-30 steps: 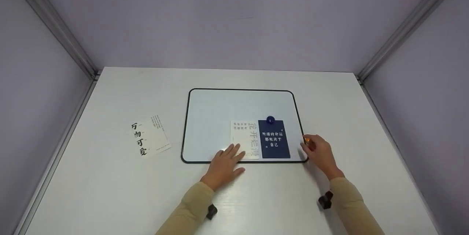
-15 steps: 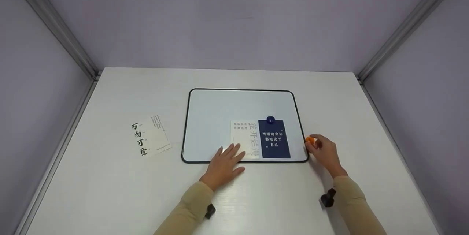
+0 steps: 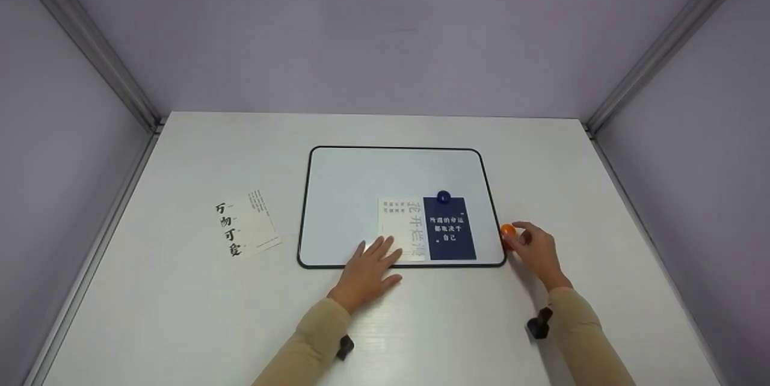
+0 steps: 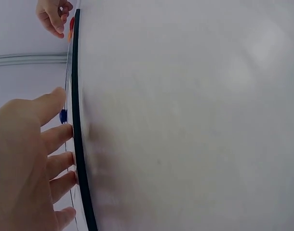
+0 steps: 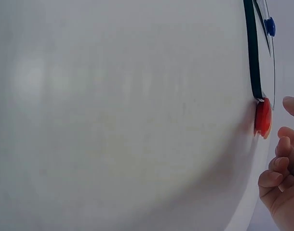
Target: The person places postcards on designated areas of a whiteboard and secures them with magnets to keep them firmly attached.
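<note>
A black-rimmed whiteboard [image 3: 307, 205] lies flat on the white table. On it are a white card [image 3: 400, 226] and a navy card [image 3: 449, 229], side by side, with a blue magnet [image 3: 444, 196] on the navy card's top edge. My left hand [image 3: 367, 272] rests flat, fingers straight, on the white card's near corner and the board's front rim [image 4: 79, 144]. An orange magnet [image 3: 508, 230] sits at the board's right rim [image 5: 255, 72]. My right hand [image 3: 532, 248] is just beside it. In the right wrist view, the loosely curled fingers [image 5: 282, 168] stay apart from the orange magnet [image 5: 262, 117].
A loose white card [image 3: 246, 223] with black brush writing lies on the table left of the board. Grey walls with metal corner posts [image 3: 656, 49] close in the table on three sides.
My right hand has drawn back slightly to the right, uncovering the orange magnet at the board's rim. The left hand and the cards have not moved.
</note>
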Available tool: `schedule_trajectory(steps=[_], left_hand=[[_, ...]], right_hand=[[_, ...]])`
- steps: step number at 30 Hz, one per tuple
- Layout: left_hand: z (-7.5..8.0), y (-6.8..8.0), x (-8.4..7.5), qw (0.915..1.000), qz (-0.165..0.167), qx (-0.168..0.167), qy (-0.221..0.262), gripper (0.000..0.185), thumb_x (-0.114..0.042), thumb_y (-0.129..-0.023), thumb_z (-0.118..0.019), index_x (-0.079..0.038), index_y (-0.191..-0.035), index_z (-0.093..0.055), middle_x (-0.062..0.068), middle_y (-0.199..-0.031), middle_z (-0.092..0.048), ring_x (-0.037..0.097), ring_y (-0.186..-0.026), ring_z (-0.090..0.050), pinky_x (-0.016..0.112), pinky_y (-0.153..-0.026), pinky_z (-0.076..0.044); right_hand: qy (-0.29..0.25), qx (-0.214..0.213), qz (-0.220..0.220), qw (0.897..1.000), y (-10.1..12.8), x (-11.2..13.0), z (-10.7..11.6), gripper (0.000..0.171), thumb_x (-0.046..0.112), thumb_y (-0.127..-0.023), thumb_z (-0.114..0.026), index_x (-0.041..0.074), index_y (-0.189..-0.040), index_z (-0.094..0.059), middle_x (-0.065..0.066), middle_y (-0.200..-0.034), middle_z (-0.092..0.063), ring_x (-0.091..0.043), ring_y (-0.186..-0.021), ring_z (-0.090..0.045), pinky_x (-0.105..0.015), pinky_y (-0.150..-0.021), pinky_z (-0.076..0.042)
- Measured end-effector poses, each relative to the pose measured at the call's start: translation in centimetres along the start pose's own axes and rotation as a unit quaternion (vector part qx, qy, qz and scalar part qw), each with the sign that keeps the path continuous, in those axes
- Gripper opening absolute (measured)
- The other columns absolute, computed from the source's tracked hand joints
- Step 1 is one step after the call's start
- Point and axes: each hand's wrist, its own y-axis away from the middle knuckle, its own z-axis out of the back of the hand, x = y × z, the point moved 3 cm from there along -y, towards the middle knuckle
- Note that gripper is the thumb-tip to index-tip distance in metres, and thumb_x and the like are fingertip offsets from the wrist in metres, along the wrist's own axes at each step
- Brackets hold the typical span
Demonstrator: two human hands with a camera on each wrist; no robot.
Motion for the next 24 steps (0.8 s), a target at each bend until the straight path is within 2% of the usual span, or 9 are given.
schedule_trajectory(steps=[5, 13, 24], left_hand=[[0.12, 0.03, -0.06, 1.0000, -0.003, -0.009, 0.002, 0.054, -0.047, -0.098, -0.045, -0.021, -0.145, -0.044, 0.005, -0.157, -0.036, 0.024, -0.146, -0.035, 0.047, -0.119, -0.032], [0.05, -0.07, -0.07, 0.9997, 0.006, 0.003, 0.022, 0.053, -0.046, -0.099, -0.045, -0.020, -0.146, -0.043, 0.006, -0.158, -0.034, 0.024, -0.147, -0.033, 0.047, -0.121, -0.029], [-0.05, -0.18, -0.12, 0.9998, 0.009, 0.000, 0.018, 0.053, -0.046, -0.099, -0.045, -0.020, -0.145, -0.044, 0.006, -0.157, -0.036, 0.024, -0.147, -0.034, 0.047, -0.120, -0.031]], right_hand=[[0.007, 0.011, -0.017, 1.000, -0.29, -0.38, -0.05, 0.038, 0.018, -0.092, -0.064, -0.002, -0.125, -0.059, -0.010, -0.081, -0.057, -0.016, -0.071, -0.046, -0.018, -0.058, -0.039], [0.009, 0.034, -0.038, 0.999, -0.80, -0.35, -0.12, 0.043, 0.020, -0.093, -0.063, -0.004, -0.127, -0.056, -0.007, -0.077, -0.053, -0.015, -0.069, -0.044, -0.019, -0.057, -0.037], [0.020, 0.049, -0.061, 0.997, -0.95, -0.01, -0.20, 0.044, 0.023, -0.094, -0.061, -0.003, -0.130, -0.055, -0.012, -0.088, -0.059, -0.018, -0.075, -0.048, -0.022, -0.061, -0.040]])
